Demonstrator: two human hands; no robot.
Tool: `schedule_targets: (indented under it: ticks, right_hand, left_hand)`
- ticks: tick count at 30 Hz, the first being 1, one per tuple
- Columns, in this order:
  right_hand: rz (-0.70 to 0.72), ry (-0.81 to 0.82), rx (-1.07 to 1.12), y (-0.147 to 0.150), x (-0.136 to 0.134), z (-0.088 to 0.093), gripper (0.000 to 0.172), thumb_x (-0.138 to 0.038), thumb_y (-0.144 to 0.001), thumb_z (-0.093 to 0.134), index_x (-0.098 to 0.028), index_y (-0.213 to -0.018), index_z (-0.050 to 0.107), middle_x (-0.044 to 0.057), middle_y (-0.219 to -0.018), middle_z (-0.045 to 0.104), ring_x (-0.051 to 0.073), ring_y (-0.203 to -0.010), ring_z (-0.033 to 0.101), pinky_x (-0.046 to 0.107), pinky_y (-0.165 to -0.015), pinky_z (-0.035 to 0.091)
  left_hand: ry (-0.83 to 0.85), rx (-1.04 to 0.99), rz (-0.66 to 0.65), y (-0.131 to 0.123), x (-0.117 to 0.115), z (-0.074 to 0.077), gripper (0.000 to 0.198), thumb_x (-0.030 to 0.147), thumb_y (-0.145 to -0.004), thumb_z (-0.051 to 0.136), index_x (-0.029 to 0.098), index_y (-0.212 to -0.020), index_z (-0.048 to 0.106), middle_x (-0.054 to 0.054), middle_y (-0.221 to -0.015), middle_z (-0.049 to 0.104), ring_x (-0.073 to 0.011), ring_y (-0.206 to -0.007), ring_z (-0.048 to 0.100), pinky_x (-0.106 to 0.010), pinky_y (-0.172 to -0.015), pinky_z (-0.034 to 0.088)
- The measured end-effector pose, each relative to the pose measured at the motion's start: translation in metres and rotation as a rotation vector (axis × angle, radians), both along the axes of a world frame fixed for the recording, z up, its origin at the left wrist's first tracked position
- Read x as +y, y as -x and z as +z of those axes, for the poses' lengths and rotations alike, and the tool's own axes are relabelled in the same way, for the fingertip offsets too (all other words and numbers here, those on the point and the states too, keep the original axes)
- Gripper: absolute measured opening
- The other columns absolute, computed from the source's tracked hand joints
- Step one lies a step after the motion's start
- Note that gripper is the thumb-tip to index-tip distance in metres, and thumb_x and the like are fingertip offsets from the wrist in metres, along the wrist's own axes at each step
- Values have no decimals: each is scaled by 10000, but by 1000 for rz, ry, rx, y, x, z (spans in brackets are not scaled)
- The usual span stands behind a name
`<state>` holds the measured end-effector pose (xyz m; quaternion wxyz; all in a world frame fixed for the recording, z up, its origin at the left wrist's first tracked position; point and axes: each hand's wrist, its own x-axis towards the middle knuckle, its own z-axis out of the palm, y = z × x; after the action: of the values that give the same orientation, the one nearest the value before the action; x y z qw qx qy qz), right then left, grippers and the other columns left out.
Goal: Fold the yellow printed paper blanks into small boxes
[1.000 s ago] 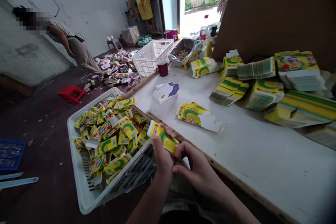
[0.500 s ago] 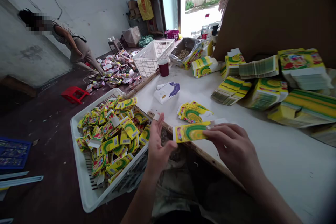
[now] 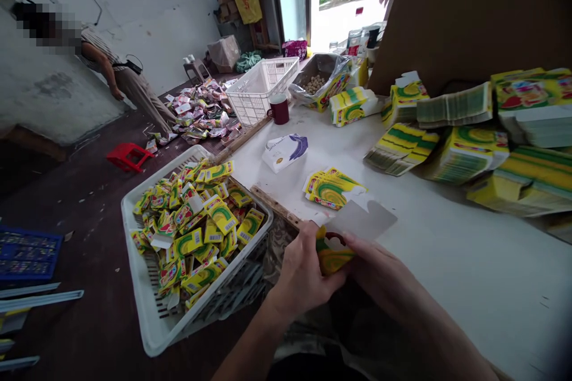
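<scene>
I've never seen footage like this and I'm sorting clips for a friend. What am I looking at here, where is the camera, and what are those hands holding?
There is no machine here: the camera sits on a person's head, looking forward and down at their own two bare hands. The left hand and right hand together hold one flat yellow-and-green carton blank, its pale inner side partly showing. Just beyond lies a small pile of the same blanks on a white table, with bigger stacks further right, a tissue pack and a dark red mug. Left of the hands stands a white plastic crate full of folded little boxes. Another person is at work far back on the left, beside a heap of packets on the floor.
</scene>
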<state>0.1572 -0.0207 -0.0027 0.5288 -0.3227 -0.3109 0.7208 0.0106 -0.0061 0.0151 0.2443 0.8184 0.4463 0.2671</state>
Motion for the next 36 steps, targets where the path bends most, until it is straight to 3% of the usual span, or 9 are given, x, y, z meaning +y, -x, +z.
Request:
schedule_targets:
  ticks: [4, 9, 14, 20, 25, 29, 31, 33, 36]
  right_hand:
    - [71, -37, -5, -2, -2, -4, 484, -455, -879, 577, -251, -1317, 545, 72, -1339, 601, 259, -1219, 571, 451, -1092, 406]
    - [-69, -364, -461, -4, -11, -11, 651, -472, -906, 513, -287, -1490, 293, 77, -1525, 383, 281, -1400, 351, 504, -1153, 283]
    - [-237, -648, -886, -1, -14, -16, 546, -111, -916, 362, -305, -1421, 437, 64, -1520, 388, 211, -1380, 395, 424, -1130, 354]
    - [-73, -724, -1081, -4, -10, -18, 582, -193, -930, 453, -200, -1492, 301, 182, -1594, 127, 308, -1410, 321, 459, -1059, 429]
    - [23, -710, -1068, -20, -8, -8, 326, -211, -931, 468, -204, -1209, 639, 193, -1507, 366, 299, -1321, 467, 445, -1028, 451]
    - [-15, -705, -954, -18, -6, -4, 232, -230, -874, 585, -245, -1094, 657, 135, -1377, 504, 266, -1271, 506, 442, -1037, 438]
    - [-125, -661, -833, -11, -1, -7, 384, -238, -858, 605, -255, -1235, 536, 128, -1373, 497, 250, -1266, 507, 444, -1036, 441]
    - [-215, -582, -760, -8, 11, -12, 551, -274, -863, 602, -254, -1359, 364, 138, -1379, 496, 226, -1211, 557, 415, -982, 491]
    - [-339, -379, -1042, -17, 40, -21, 351, -315, -873, 582, -211, -1195, 491, 118, -1174, 629, 212, -997, 651, 373, -853, 541]
  left_hand:
    - [-86, 63, -119, 3, 2, 0, 668, 184, -722, 660, 246, -1279, 295, -99, -1165, 540, -281, -1060, 584, -393, -892, 489]
    - [149, 10, -114, 3, 3, -1, 694, 191, -669, 668, 234, -1234, 268, -48, -990, 606, -248, -848, 637, -367, -727, 528]
    - [70, -34, 47, 0, 2, -10, 704, 159, -668, 664, 195, -1242, 258, -131, -1173, 532, -267, -1050, 589, -411, -859, 510]
    - [-36, -11, 172, 10, 2, 1, 647, 280, -624, 799, 178, -1149, 435, -117, -1091, 611, -284, -1025, 603, -441, -899, 496]
    - [70, -3, 95, 21, 4, 10, 744, 295, -640, 797, 196, -1246, 377, -99, -1124, 654, -249, -1040, 638, -381, -892, 515]
    - [65, 16, 85, 18, 5, 8, 711, 267, -627, 797, 195, -1226, 420, -108, -1126, 660, -271, -1046, 635, -408, -903, 505]
    - [93, -125, 139, 16, 7, 2, 706, 265, -615, 811, 199, -1218, 451, -109, -1134, 651, -275, -1056, 628, -407, -914, 499]
    - [133, -507, 258, 17, 13, -4, 695, 310, -612, 827, 202, -1206, 484, -98, -1110, 652, -252, -1000, 648, -353, -864, 522]
    - [74, -1132, 473, 30, 26, -8, 591, 644, -757, 601, 216, -1156, 513, -82, -1110, 641, -214, -988, 655, -307, -853, 534]
